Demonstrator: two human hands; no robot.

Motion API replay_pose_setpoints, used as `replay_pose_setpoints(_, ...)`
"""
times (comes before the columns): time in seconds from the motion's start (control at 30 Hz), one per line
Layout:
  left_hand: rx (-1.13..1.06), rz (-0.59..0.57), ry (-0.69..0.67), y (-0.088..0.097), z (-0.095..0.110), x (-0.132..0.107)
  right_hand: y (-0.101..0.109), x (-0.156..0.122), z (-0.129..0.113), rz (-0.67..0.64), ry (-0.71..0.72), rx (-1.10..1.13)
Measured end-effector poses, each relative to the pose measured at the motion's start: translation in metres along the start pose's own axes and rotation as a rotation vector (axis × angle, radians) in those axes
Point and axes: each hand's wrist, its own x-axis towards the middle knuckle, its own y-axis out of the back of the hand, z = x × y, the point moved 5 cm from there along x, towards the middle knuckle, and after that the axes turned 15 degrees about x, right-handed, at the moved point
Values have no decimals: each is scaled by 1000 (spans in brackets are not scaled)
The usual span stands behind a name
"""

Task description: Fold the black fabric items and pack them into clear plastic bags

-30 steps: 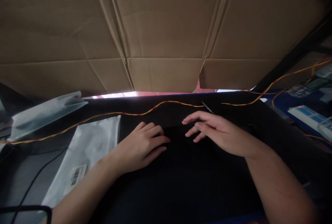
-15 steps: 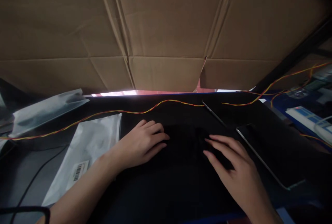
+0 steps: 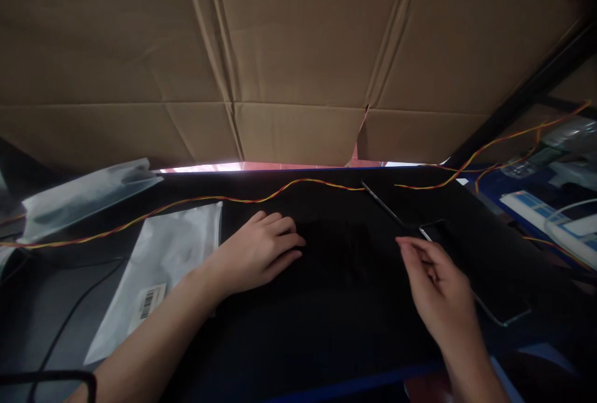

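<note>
A: What's at the far left?
B: A cloudy plastic packet point(image 3: 88, 198) lies on the dark tabletop point(image 3: 280, 341). A twisted red-and-yellow wire point(image 3: 224, 199) starts near it and runs across to the right. Below is a thin black cable point(image 3: 77, 298).
A: And next along?
B: A flat, translucent bag point(image 3: 181, 235) with a barcode label point(image 3: 153, 303). The left forearm crosses in front of its lower right side.
A: What is the left hand point(image 3: 265, 250) doing?
B: It's palm down, just right of the bag, fingers loosely bent and the thumb a little apart from the index finger. Its underside is hidden, so I can't tell whether it has hold of anything.
A: Further right?
B: Beyond a dark stretch, a slim, pale-edged strip point(image 3: 383, 203) slants toward the right hand point(image 3: 436, 282). The wire breaks off at its far end and shows again to the right.
A: How is the right hand held?
B: Thumb and index finger brought together, the others curled in. I can't make out anything pinched there.
A: Anything beside it?
B: A black, glossy slab point(image 3: 494, 288) with a pale edge, partly covered by that hand; whether they touch, I can't say. At the far right are a white-and-blue power strip point(image 3: 536, 213) and, behind it, a clear plastic bottle point(image 3: 566, 138).
</note>
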Motion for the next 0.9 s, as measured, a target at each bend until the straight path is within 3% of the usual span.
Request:
replay_pose_setpoints(0.13,-20,48,23,7,-1,0,-15,10,4,-243,-55,-177)
replay_pose_setpoints(0.33,-80,193,113,19,-7,-2,-48,11,-17,-333,-101,-226)
replay_pose_setpoints(0.47,-139,268,206,26,-11,-4,-40,15,-32,-236,-59,-92)
replay_pose_setpoints(0.57,-187,296,304,30,-15,-5,-32,14,-58,-92,116,-104)
replay_pose_setpoints(0.63,-222,319,371,31,-18,-6,-42,6,-80,-70,256,-167)
replay_pose_setpoints(0.77,-288,352,455,29,-26,-7,-90,-20,-107,-250,402,-191)
replay_pose_setpoints(0.83,-293,360,472,28,-28,-8,-108,-27,-112,-387,365,-62)
replay_pose_setpoints(0.9,-282,359,462,27,-27,-7,-110,-20,-118,-459,317,131)
